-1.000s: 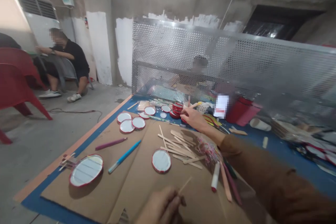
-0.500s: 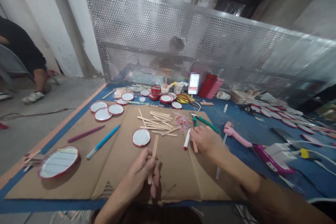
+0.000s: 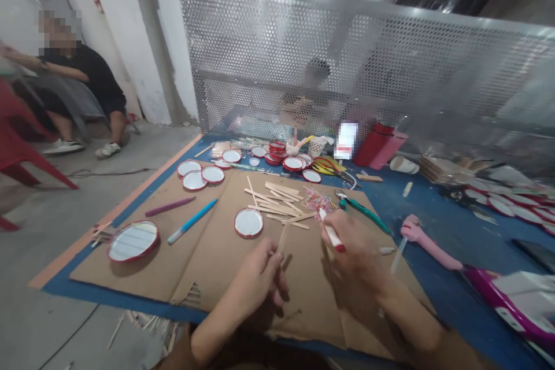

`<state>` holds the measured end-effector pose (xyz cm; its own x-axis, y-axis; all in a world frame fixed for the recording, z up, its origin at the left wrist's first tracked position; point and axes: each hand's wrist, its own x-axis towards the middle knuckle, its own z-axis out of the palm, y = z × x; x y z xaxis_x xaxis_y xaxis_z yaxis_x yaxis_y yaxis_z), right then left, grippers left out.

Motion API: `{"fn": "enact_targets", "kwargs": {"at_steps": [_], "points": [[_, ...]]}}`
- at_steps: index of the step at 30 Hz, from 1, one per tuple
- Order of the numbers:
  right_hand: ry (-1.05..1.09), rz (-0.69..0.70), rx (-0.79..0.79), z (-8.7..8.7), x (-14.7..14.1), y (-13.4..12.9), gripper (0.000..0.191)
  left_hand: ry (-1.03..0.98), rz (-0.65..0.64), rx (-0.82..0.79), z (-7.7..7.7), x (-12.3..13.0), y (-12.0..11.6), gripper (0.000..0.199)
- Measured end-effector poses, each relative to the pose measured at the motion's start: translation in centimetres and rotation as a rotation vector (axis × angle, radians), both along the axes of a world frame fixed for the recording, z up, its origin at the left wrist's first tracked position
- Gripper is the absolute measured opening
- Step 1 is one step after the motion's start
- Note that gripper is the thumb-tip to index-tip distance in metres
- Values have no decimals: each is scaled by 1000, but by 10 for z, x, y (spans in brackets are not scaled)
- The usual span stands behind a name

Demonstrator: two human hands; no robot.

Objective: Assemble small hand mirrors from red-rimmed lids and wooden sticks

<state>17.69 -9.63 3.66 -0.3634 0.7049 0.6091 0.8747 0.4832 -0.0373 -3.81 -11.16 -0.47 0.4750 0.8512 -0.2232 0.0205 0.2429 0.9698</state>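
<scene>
My left hand (image 3: pixel 266 272) is closed around a flat wooden craft stick (image 3: pixel 283 236), held tilted above the cardboard sheet (image 3: pixel 217 277). To its right, my right hand (image 3: pixel 353 248) grips a white marker with a red end (image 3: pixel 332 231); the hand is slightly blurred. Just beyond my hands lie a loose pile of craft sticks (image 3: pixel 277 202) and a heap of small coloured bits (image 3: pixel 318 199). A round white disc with a red rim (image 3: pixel 248 223) rests up and left of my left hand. Green-handled pliers (image 3: pixel 368 214) lie beyond my right hand.
A blue pen (image 3: pixel 193 221), a purple pen (image 3: pixel 170 206) and a larger red-rimmed disc (image 3: pixel 134 241) are on the left. Rightward are a pink and purple glue gun (image 3: pixel 433 245) and a red bottle (image 3: pixel 375 144). A perforated metal panel (image 3: pixel 269 52) stands behind. A person (image 3: pixel 87 81) sits at left.
My right hand has picked the marker up off the cardboard. The left hand still holds the craft stick. The view has swung left, so things appear further right.
</scene>
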Motion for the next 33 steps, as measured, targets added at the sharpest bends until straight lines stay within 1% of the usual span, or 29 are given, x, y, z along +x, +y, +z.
{"fn": "enact_targets", "kwargs": {"at_steps": [2, 4, 6, 8, 10, 12, 15, 18, 21, 25, 27, 30, 31, 33], "points": [[311, -41, 17, 7, -16, -14, 13, 13, 13, 36, 1, 1, -1, 34], [600, -112, 6, 11, -34, -27, 15, 28, 10, 45, 2, 2, -3, 32], [811, -108, -67, 9, -50, -36, 12, 50, 3, 46, 2, 2, -4, 31], [929, -97, -159, 2, -59, -40, 14, 69, -9, 50, 1, 0, -4, 29], [960, -110, -237, -8, -61, -41, 18, 103, -1, 95, 0, -2, -5, 27], [916, -110, -258, -17, -59, -41, 18, 155, 44, 186, 0, -4, -6, 27], [821, -115, -197, -24, -55, -43, 18, 206, 87, 295, 3, -8, -7, 33], [808, -185, -168, -23, -55, -47, 19, 202, 89, 294, 6, -10, -7, 43], [866, -219, -131, -20, -56, -49, 19, 190, 104, 259, 6, -12, -6, 46], [965, -127, -98, -21, -53, -49, 16, 98, 126, 154, 3, -15, -4, 39], [1062, -132, -117, -22, -52, -47, 14, 78, 139, 201, 1, -17, -3, 37], [1238, -171, -161, -19, -54, -43, 17, 124, 172, 323, 1, -18, -2, 36], [1279, -173, -168, -17, -56, -42, 18, 142, 166, 319, 2, -18, -3, 35], [1317, -180, -173, -13, -60, -41, 21, 182, 100, 285, 3, -16, -3, 31]]}}
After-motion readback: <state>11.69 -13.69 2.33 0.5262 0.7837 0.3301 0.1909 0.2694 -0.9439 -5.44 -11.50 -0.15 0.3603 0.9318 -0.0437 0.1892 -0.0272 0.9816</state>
